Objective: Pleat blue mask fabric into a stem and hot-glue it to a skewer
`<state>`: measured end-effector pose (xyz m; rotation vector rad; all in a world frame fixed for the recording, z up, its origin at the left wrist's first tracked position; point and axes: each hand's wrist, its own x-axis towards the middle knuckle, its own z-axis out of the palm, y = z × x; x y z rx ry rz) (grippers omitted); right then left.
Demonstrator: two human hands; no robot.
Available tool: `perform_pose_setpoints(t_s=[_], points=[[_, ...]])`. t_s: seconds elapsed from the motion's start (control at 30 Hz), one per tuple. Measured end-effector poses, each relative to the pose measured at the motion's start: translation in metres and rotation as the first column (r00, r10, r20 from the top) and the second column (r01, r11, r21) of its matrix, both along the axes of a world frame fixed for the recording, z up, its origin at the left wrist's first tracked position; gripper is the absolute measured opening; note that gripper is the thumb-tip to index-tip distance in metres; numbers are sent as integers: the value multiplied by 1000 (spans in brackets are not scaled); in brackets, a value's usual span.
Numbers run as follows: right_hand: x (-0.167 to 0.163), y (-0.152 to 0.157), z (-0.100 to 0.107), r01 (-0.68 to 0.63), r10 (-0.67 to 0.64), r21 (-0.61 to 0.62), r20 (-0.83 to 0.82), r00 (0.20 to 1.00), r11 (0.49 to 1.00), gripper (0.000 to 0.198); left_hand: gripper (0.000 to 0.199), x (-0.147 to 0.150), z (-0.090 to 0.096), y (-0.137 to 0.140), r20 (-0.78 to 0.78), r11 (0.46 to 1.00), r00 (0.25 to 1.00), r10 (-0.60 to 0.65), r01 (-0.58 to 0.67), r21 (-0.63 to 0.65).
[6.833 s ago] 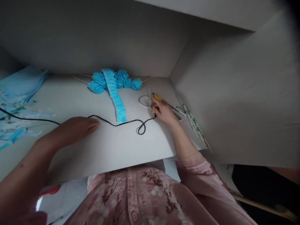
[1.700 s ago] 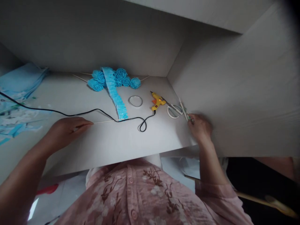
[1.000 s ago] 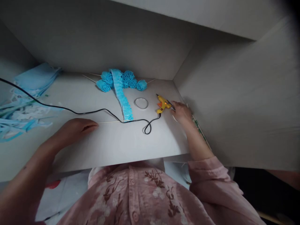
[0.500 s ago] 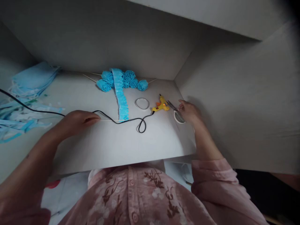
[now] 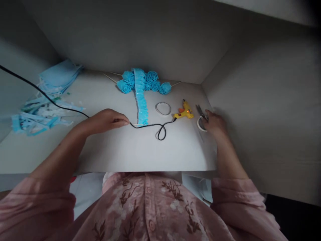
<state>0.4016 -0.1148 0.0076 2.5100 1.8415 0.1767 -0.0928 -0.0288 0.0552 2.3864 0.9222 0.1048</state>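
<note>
Pinched in my left hand (image 5: 107, 121) is a thin wooden stick (image 5: 136, 124); its far end meets the lower end of a pleated blue strip (image 5: 142, 105). The strip lies over several blue rosette flowers (image 5: 152, 77) on sticks. At the right, my right hand (image 5: 215, 122) is closed on the handle end of the scissors (image 5: 199, 109), blades pointing away; the hand partly hides the handles. Beside this hand, a white ring (image 5: 199, 126) lies partly under the scissors. A yellow glue gun (image 5: 184, 111) with its small light lit rests left of the scissors.
A thin white ring (image 5: 163, 109) lies left of the glue gun. The black cord (image 5: 162, 132) loops across the table and passes by my left hand. At the left are stacked blue masks (image 5: 59, 75) and cut scraps (image 5: 47, 113). Grey walls (image 5: 263, 100) stand around the table.
The view has shifted, so the table things sit further right. My right hand has closed on the scissors, and their blades have swung away from the glue gun. My left hand still holds the stick.
</note>
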Motion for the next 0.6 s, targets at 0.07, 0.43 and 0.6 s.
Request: perform_pose_setpoints(t_s=[0.07,0.43,0.6], points=[[-11,-2,10,-43,46,74,-40,998,996,52,52,-4,-4,-4,2,1000,1000,-10,10,22],[-169,9,13,-670,650,140,-449,613,729,33,47,-29,-12,-37,-81,998,996,47,-42,55],[-200,24,6,-688,659,56,-356,663,723,30,44,-40,-35,-42,-51,991,994,94,-89,102]])
